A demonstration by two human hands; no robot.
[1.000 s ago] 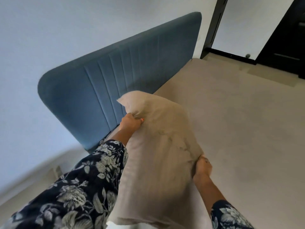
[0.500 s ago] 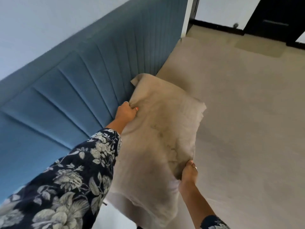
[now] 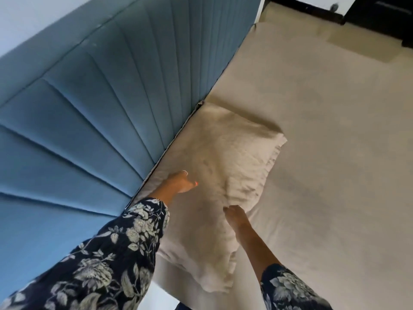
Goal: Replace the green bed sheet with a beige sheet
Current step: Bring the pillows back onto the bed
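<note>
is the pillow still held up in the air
No, the pillow lies on the beige sheet beside the blue headboard, with neither hand gripping it.

We see a blue channel-padded headboard point(image 3: 107, 113) against a pale wall point(image 3: 33, 16), dark door frame point(image 3: 380, 14) beyond

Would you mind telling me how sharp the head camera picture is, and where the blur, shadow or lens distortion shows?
Head view: the floral sleeve at the lower left is smeared by motion blur; both hands, left and right, are soft-edged; the headboard panels fan and curve from wide-angle distortion; the pillow casts a dim shadow on the beige sheet; lighting is even, with no glare.
</note>
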